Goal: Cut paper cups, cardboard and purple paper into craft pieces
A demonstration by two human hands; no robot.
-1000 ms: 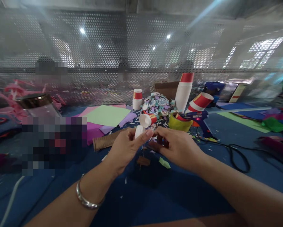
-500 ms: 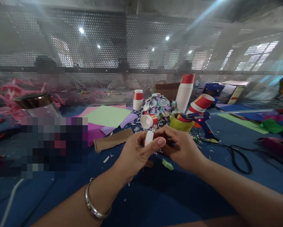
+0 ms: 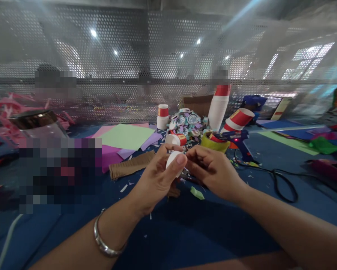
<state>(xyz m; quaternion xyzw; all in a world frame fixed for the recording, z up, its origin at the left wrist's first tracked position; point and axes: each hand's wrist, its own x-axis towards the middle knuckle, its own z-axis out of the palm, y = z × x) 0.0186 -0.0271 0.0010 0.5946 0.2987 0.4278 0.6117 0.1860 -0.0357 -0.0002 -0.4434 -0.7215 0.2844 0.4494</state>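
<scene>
The left hand [image 3: 150, 180] pinches a white round piece [image 3: 172, 159] between thumb and fingers, above the worktop [image 3: 202, 232], midway between its left and right sides. The right hand [image 3: 217, 174] is beside it, fingertips drawn close together; whether they grip anything, I cannot tell. Toward the worktop's far edge, a red-and-white paper cup [image 3: 180, 140] lies tipped; a glue gun [image 3: 241, 144] is right of it.

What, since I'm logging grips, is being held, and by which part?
The left hand holds a small white round piece, thumb across its lower-right part; whether the right hand grips anything is hidden.
</scene>
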